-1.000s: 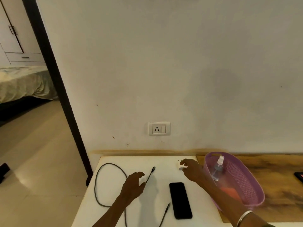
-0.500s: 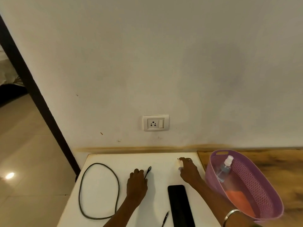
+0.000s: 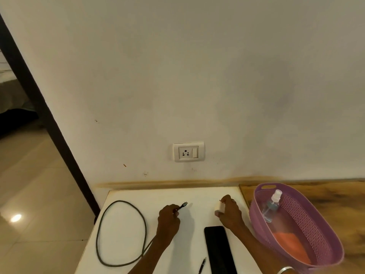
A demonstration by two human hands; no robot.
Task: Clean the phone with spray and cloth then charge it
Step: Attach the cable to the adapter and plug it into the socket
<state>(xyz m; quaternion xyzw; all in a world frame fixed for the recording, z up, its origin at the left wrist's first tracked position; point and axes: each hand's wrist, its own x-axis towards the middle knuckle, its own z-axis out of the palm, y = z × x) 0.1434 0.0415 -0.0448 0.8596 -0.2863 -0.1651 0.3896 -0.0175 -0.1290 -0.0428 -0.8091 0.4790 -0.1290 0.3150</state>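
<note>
A black phone [image 3: 219, 250] lies face up on the white table [image 3: 130, 230], near its front edge. My left hand [image 3: 167, 220] is closed around one end of the dark charging cable [image 3: 120, 234], with the plug tip [image 3: 184, 204] sticking out past my fingers. The cable loops to the left, and its other end [image 3: 202, 265] lies beside the phone. My right hand [image 3: 230, 212] grips a small white charger adapter [image 3: 218, 207], just behind the phone. A clear spray bottle [image 3: 272, 206] and an orange cloth [image 3: 290, 246] sit inside the purple basket [image 3: 324, 234].
A white wall socket with a switch [image 3: 188, 152] is on the wall above the table. To the right is a wooden surface [image 3: 335, 198] that the basket partly rests on. A dark door frame [image 3: 39, 107] and tiled floor lie to the left.
My left hand closed on the cable's plug end and lifted it slightly. My right hand took hold of the white adapter. The view shifted right and nearer.
</note>
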